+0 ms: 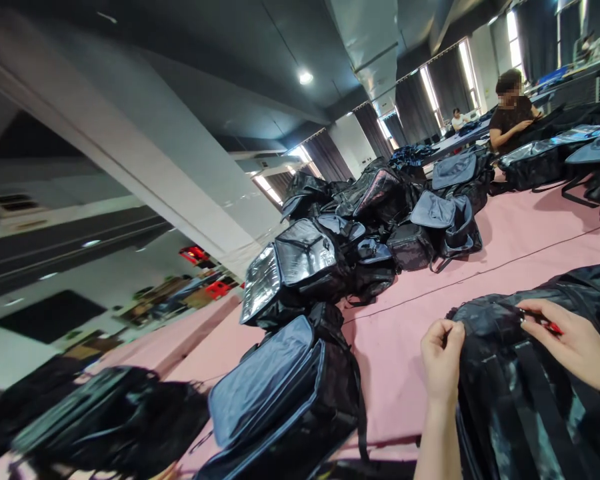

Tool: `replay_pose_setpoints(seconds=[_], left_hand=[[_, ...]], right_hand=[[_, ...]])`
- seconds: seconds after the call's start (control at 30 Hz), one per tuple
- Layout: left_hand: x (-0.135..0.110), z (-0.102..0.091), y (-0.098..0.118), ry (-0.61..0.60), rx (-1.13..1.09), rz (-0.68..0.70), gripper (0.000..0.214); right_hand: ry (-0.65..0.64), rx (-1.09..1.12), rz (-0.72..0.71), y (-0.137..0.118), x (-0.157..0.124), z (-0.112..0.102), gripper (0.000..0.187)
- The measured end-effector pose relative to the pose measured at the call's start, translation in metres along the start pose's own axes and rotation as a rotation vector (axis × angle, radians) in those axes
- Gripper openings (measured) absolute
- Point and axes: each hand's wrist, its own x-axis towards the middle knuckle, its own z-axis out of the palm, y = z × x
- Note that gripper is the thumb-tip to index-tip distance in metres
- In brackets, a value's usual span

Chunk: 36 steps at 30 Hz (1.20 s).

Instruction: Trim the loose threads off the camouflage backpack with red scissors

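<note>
A dark camouflage backpack [525, 400] with black straps lies in front of me at the lower right. My left hand [443, 353] is closed in a pinch at the top left edge of this backpack. Against its top, my right hand [567, 340] is closed with the fingertips on the fabric. A small dark tool with a red part [554, 327] shows within the right hand, mostly hidden by the fingers, so its kind is unclear.
Pink cloth [400, 347] covers the table. An open backpack with grey lining [265, 380] lies left of my hands, near a silver-lined bag [307, 250] and a heap of bags [375, 190]. Another bag [105, 420] is at lower left. A co-worker [513, 117] sits beyond.
</note>
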Motion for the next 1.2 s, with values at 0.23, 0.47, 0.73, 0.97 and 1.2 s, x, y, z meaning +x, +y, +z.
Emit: replay_pose_setpoints(seconds=[0.23,0.47,0.73,0.97,1.2], left_hand=[[0.001,0.007,-0.001,0.052,0.101,0.010,0.035],[-0.002,0.010,-0.001,0.040,0.170,0.025,0.030],[-0.003,0.014,-0.004,0.044,0.242,0.041,0.028],[-0.003,0.015,-0.004,0.054,0.273,0.047,0.027],[-0.003,0.016,-0.005,0.059,0.284,0.051,0.028]], right_hand=[[0.009,-0.026,-0.188,-0.019,-0.013,0.008,0.023],[0.050,-0.092,-0.234,-0.027,-0.011,0.007,0.023],[0.019,-0.179,-0.256,-0.030,-0.009,0.004,0.021],[-0.001,-0.181,-0.228,-0.031,-0.009,-0.001,0.020],[-0.011,-0.197,-0.237,-0.030,-0.007,-0.003,0.019]])
